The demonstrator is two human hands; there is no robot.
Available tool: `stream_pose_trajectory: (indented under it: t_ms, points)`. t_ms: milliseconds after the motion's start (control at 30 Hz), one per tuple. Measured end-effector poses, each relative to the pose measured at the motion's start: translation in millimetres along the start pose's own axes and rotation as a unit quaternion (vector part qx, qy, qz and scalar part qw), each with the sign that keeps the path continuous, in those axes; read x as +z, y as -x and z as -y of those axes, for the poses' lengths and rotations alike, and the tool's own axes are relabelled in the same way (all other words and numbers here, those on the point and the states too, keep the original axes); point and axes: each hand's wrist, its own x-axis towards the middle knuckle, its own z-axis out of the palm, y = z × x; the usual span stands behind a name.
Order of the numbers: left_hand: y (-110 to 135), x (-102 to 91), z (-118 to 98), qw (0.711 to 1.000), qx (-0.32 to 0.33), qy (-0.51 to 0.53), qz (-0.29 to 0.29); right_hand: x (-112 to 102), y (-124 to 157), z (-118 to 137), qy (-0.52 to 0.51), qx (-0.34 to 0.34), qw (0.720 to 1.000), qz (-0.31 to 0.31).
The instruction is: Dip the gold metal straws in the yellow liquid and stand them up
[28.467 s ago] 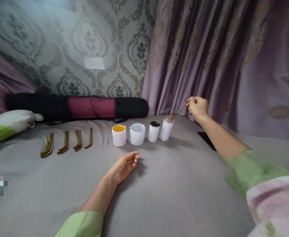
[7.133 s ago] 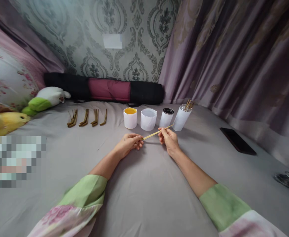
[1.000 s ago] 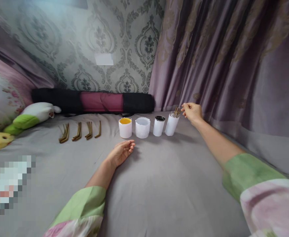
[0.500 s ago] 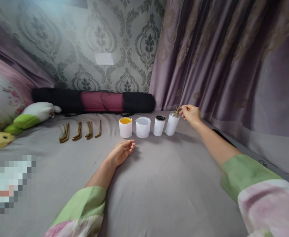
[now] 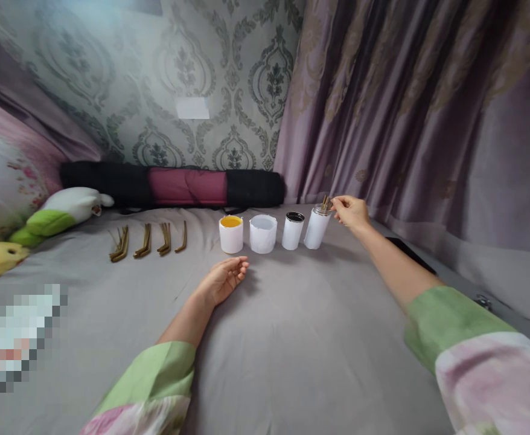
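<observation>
My right hand point(image 5: 351, 211) is pinched closed at the mouth of a tall white-wrapped container point(image 5: 317, 231). Several thin brown-gold sticks point(image 5: 325, 203) poke out of it, right beside my fingertips; what is between the fingers is too small to make out. My left hand point(image 5: 226, 279) rests on the grey sheet, palm turned sideways, fingers loosely bent and holding nothing. Just beyond it stand a white cup with a yellow inside point(image 5: 231, 240) and a wide white cup point(image 5: 263, 238). Between that cup and the tall container is a narrower white cup with a dark inside point(image 5: 293, 235).
Left of the cups lie bunches of bent brown-gold sticks point(image 5: 142, 243) and a smaller bunch point(image 5: 181, 238). A black and maroon roll point(image 5: 188, 186) runs along the wall. Plush toys point(image 5: 61, 211) sit at left. A dark flat object point(image 5: 410, 254) lies behind my right forearm.
The view has shifted very slightly. My right hand stays at the tall container's mouth, its fingers a touch lower, and my left hand has not moved.
</observation>
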Motion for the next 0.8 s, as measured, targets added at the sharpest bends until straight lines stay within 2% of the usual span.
stream_pose_trajectory:
  t_ms: [800]
  points:
    - [2.5,2.8,-1.6,1.000,0.001,-0.001,-0.004,-4.3,5.4,6.0,0.000,0.023,0.999,-0.022]
